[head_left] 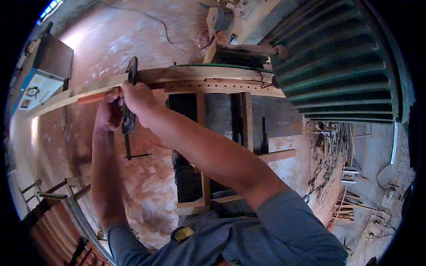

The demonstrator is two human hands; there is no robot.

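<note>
A dark metal bar clamp point(128, 120) crosses a long pale wooden board point(208, 72), its thin screw and cross handle hanging on the near side. My right hand point(140, 101) is closed on the clamp, near the board's edge. Just left of it, my left hand point(109, 111) is curled with its fingertips beside the clamp and a reddish wooden strip point(91, 99); its grip is partly hidden. Along the pale board's near side runs a wooden piece with a row of holes point(226, 86).
A wooden frame point(247, 122) with dark panels extends toward me below the boards. A green ribbed metal piece point(341, 66) stands at the right. At far left is a box with a dial point(37, 91); metal rods and scraps point(326, 155) lie along the right wall.
</note>
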